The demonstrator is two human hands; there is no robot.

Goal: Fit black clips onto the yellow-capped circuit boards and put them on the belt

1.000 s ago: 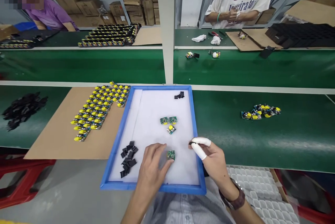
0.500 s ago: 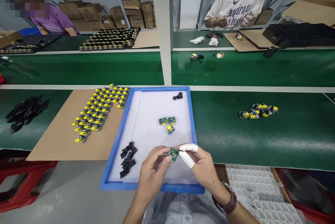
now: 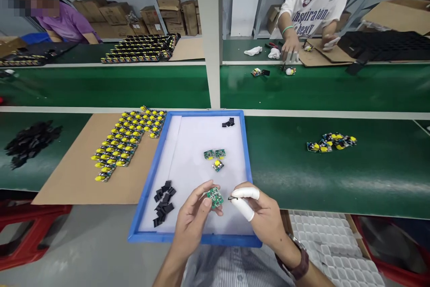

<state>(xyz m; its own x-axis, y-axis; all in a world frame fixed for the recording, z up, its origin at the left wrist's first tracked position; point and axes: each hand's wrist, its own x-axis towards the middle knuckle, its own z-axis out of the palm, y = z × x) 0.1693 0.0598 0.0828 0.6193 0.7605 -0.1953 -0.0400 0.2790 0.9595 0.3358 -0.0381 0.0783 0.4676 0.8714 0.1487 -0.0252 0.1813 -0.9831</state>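
Observation:
My left hand (image 3: 193, 217) is closed on a green circuit board (image 3: 215, 198), its soldered face turned toward me. A short way to the right, my right hand (image 3: 257, 208), with white finger cots on thumb and forefinger, pinches a small dark piece (image 3: 231, 198), too small to name surely. Both hands are above the blue-rimmed white tray (image 3: 247, 143). Behind them on the tray lie two circuit boards (image 3: 220, 153) face up and one board with a yellow-topped part (image 3: 218, 165). Black flat pieces (image 3: 163, 208) lie scattered at the tray's left.
Rows of yellow-topped boards (image 3: 124, 141) stand on cardboard (image 3: 70, 179) at left, beside a black heap (image 3: 32, 141). More boards (image 3: 331, 142) lie at right. A green conveyor belt (image 3: 302, 92) runs beyond the tray. Two people work across it. White plastic trays (image 3: 332, 242) sit below right.
The hands have moved apart. The board in my left hand has turned to show its soldered face. Across the belt, a person's hand has reached down to the boards, which have shifted right.

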